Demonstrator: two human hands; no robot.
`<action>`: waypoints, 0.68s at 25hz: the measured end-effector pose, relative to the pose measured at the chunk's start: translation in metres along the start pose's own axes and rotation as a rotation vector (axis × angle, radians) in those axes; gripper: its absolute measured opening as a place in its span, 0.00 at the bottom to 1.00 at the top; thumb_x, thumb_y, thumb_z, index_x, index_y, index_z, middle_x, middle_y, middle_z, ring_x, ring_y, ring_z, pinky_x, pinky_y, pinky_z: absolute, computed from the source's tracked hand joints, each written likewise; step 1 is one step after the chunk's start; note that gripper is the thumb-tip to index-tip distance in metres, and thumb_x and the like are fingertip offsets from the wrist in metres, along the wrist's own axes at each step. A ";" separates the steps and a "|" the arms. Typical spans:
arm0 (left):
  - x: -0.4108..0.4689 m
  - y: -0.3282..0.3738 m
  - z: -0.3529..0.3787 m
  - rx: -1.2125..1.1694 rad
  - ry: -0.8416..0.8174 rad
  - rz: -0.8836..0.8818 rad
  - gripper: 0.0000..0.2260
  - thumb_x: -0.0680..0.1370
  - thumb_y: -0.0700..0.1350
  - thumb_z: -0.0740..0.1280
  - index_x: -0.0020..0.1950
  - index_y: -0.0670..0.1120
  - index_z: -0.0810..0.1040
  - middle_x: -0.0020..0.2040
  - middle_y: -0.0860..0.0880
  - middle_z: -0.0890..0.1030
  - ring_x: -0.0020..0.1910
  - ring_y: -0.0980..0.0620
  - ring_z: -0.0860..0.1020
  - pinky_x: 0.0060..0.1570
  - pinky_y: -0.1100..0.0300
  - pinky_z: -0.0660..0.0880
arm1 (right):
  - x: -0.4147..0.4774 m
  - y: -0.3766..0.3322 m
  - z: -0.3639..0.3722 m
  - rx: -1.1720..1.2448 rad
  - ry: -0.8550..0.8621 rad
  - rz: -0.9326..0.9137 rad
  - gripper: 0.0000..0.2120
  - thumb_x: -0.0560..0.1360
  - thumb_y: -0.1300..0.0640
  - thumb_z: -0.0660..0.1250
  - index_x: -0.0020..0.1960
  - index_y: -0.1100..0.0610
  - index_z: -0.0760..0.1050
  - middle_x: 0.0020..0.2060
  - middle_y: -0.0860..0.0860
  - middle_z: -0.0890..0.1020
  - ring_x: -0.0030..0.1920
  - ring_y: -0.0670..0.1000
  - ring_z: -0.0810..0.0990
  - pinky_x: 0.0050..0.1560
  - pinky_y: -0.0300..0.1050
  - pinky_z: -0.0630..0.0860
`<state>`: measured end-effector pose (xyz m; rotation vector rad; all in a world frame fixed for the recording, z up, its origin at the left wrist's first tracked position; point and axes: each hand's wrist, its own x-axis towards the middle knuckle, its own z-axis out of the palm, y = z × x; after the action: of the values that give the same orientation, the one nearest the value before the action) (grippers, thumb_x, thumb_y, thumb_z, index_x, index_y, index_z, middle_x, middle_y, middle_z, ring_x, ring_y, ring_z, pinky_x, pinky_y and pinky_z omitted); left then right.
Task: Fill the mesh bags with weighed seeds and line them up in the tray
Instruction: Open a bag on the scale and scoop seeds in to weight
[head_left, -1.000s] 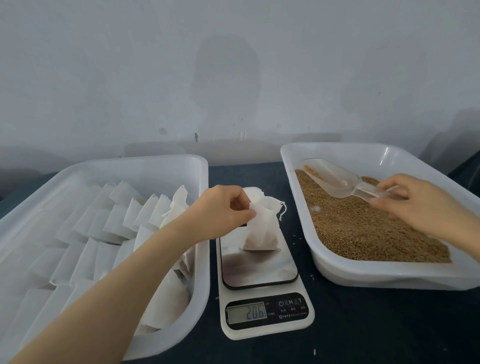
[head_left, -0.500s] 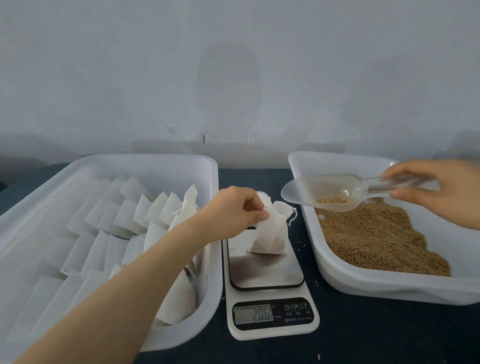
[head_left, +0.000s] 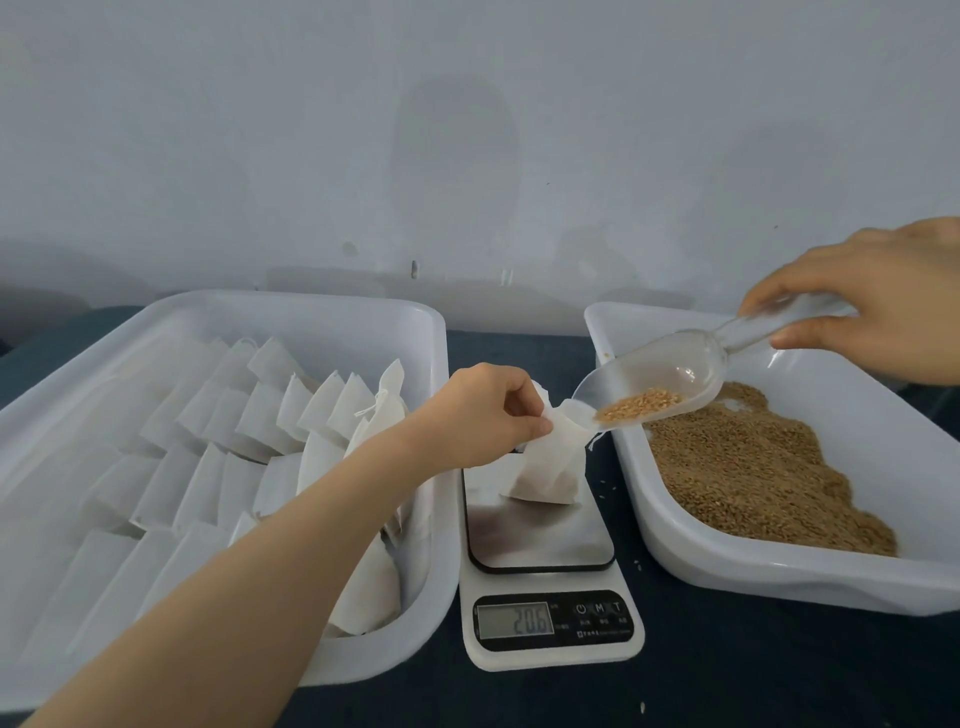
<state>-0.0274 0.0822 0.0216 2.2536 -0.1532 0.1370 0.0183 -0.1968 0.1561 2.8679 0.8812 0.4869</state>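
On a dark blue bench, a white plastic tray at left holds rows of flat white filled bags leaning overlapped against one another. A second white seed tray at right is partly filled with golden-brown seeds. Between them stands a white digital scale with a steel platform, its display reading 20.6. One small white mesh bag stands upright on the far part of the platform, its mouth held open and a drawstring hanging at its right side. The person's left hand pinches the bag's rim between thumb and curled fingers. The right hand, raised over the seed tray, grips the handle of a clear plastic scoop. The scoop tilts down to the left, its lip at the bag's mouth and a small heap of seeds lying near the lip.
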 end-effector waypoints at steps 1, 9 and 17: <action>0.000 0.000 0.000 0.007 -0.002 0.004 0.07 0.74 0.46 0.71 0.38 0.51 0.76 0.38 0.53 0.83 0.35 0.60 0.79 0.33 0.73 0.72 | 0.002 -0.002 -0.002 -0.035 -0.005 -0.011 0.07 0.69 0.40 0.61 0.44 0.26 0.67 0.42 0.27 0.73 0.48 0.44 0.68 0.59 0.52 0.59; 0.001 0.001 0.000 0.010 -0.004 0.010 0.08 0.74 0.46 0.72 0.37 0.51 0.75 0.37 0.56 0.82 0.31 0.66 0.76 0.31 0.76 0.70 | 0.008 -0.028 -0.014 -0.274 0.163 -0.141 0.08 0.71 0.47 0.67 0.50 0.38 0.77 0.43 0.41 0.80 0.51 0.52 0.74 0.56 0.48 0.51; 0.001 0.001 -0.002 0.000 -0.023 -0.005 0.07 0.75 0.45 0.70 0.39 0.49 0.75 0.36 0.56 0.81 0.28 0.67 0.75 0.27 0.76 0.68 | 0.006 0.009 0.011 -0.313 0.438 -0.163 0.08 0.75 0.53 0.65 0.54 0.49 0.74 0.48 0.51 0.80 0.49 0.60 0.74 0.58 0.67 0.65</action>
<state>-0.0270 0.0829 0.0233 2.2558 -0.1601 0.1081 0.0311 -0.2010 0.1495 2.4192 0.9804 1.1467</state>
